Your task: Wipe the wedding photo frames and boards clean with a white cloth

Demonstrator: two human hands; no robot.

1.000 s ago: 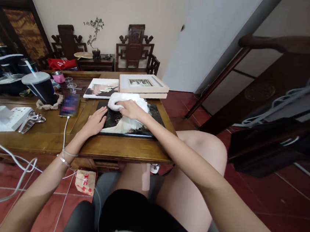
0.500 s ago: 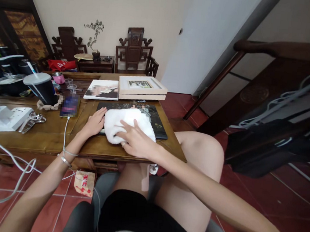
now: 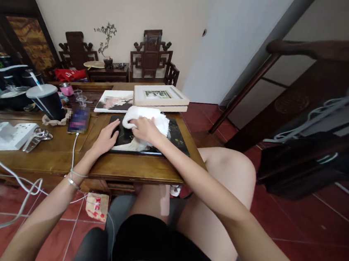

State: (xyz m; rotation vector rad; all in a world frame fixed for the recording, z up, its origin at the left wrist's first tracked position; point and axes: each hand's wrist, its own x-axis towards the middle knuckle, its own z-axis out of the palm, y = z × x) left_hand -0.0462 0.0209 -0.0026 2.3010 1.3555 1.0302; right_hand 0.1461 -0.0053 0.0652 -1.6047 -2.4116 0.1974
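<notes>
A white fluffy cloth [image 3: 160, 118] lies bunched on a dark photo panel [image 3: 178, 141] near the table's right end. My right hand [image 3: 146, 129] presses on the cloth with its fingers bent into the near side. Part of the panel's picture, a pale shape, shows below that hand. At the panel's left edge rests my left hand [image 3: 107, 136], fingers stretched out and holding nothing. The cloth hides the far middle of the panel.
Behind the panel lie a white photo book [image 3: 115, 100] and stacked pale frames [image 3: 161, 97]. Leftward are a phone [image 3: 78, 120] on a cable, a black cup [image 3: 48, 100] with a straw and a white power strip [image 3: 13, 134]. A wooden chair [image 3: 290, 101] stands at the right.
My right hand has pushed the cloth away from me across the panel, uncovering its near part. My left hand has stayed at the left edge.
</notes>
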